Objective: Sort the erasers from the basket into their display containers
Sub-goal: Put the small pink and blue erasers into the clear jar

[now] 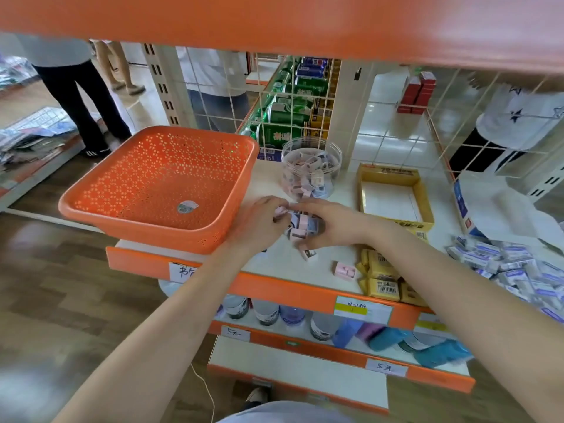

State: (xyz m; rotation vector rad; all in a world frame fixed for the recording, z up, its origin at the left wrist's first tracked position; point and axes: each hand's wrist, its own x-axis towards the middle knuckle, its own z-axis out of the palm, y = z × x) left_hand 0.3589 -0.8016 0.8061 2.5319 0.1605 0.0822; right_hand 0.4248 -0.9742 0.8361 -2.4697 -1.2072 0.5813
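Note:
An orange perforated basket (158, 184) stands on the shelf at the left, holding only a sticker. Just right of it, my left hand (259, 221) and my right hand (332, 224) cup a small heap of pink and blue erasers (300, 222) between them, fingers curled around the pile. Behind the hands stands a clear round jar (311, 169), partly filled with the same small erasers. One pink eraser (345, 270) and a small white one (309, 254) lie loose on the shelf near the front edge.
An open yellow display box (393, 178) sits right of the jar. Yellow eraser packs (381, 276) lie at the front edge, and a heap of white-blue packs (512, 267) at the right. A wire grid backs the shelf; people stand beyond it.

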